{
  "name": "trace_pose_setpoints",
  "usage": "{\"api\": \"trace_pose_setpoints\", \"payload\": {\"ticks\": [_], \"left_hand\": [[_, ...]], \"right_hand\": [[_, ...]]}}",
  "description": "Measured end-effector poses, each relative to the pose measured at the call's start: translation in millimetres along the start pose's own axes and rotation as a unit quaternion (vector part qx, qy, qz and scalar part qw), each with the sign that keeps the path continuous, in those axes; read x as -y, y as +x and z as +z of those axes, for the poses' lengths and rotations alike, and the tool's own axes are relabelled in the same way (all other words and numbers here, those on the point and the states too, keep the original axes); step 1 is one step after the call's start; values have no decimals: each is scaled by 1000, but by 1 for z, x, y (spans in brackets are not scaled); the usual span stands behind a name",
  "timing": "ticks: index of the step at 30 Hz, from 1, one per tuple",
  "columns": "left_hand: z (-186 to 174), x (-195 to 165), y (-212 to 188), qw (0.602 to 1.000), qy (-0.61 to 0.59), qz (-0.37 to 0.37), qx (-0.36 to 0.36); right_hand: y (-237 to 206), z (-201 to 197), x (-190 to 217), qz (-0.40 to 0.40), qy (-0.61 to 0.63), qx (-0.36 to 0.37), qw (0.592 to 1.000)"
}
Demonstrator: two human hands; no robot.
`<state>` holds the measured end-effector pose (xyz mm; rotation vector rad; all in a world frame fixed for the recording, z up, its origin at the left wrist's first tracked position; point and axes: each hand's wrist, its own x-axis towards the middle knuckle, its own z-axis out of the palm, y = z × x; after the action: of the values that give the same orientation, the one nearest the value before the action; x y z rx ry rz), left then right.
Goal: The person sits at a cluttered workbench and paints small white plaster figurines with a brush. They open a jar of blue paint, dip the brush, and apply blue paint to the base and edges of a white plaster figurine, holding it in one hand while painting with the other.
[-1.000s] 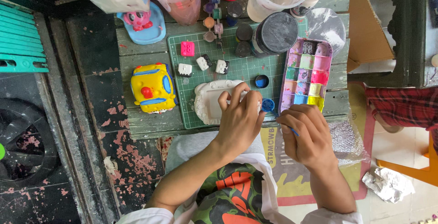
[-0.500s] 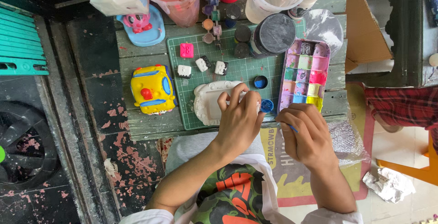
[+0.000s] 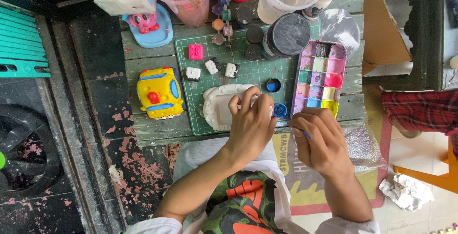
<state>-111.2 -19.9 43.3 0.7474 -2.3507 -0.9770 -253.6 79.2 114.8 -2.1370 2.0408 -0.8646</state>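
The person's left hand is pressed down on the white plaster frame, fingers spread over its right side, probably to keep it from sliding on the green cutting mat. The right hand is clenched around a thin blue paintbrush, right beside the paint palette, so colour is within easy reach. The yellow painted car sits off to the left on the tabletop, out of the way.
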Motion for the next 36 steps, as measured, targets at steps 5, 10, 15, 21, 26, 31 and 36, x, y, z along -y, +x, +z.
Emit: {"api": "trace_pose_setpoints", "payload": {"ticks": [5,10,15,21,26,31,36], "left_hand": [[0,0,-1,1000,2,-6,3],[0,0,-1,1000,0,-4,2],[0,0,-2,1000,8,-2,1],[0,0,-2,1000,17,4,0],[1,0,-2,1000,9,-1,7],[1,1,-3,1000,19,12,-2],[2,0,-2,1000,18,5,2]], "right_hand": [[-1,0,1,12,-17,3,1000],[-1,1,2,12,-2,-3,1000],[1,1,2,3,5,0,1000],[3,-1,4,5,-13,3,1000],[5,-2,4,11,-14,3,1000],[6,-1,5,20,6,3,1000],[6,-2,4,21,-12,10,1000]]}}
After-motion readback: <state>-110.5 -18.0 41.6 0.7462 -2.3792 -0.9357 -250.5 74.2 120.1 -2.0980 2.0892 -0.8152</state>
